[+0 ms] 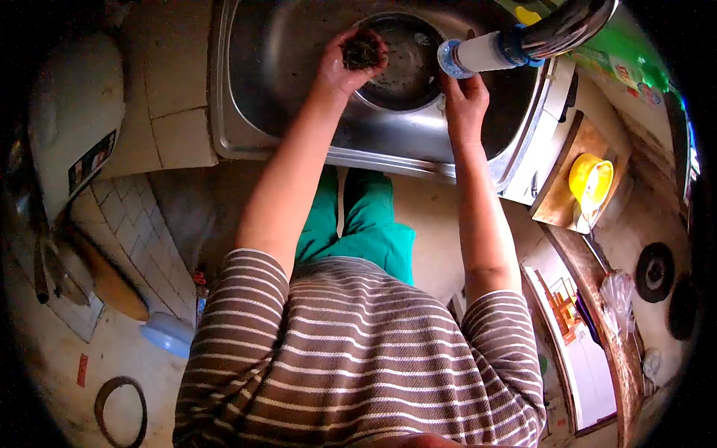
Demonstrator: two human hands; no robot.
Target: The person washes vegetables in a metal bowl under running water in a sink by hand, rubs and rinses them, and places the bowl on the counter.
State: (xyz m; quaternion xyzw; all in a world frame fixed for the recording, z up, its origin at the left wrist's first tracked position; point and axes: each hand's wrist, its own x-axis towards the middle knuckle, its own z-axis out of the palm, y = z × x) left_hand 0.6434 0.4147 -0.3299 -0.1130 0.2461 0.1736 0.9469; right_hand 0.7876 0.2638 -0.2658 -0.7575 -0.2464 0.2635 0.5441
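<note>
My left hand (340, 71) is cupped around a dark green, leafy-looking clump (361, 52), held at the left rim of a round metal basin (407, 71). The basin sits inside the steel sink (287, 97), and its inside looks wet, with small dark specks in it. To its right is my right hand (468, 97), close to the basin's right rim and under the white faucet nozzle (478, 54). The nozzle covers most of that hand's fingers, so I cannot tell whether they grip anything.
The dark, shiny faucet neck (571, 28) reaches in from the upper right. Green plastic packaging (624, 67) lies beyond the sink's right side. A yellow container (590, 181) stands on a wooden board (556, 198) at right. A light blue basin (166, 334) is low at left.
</note>
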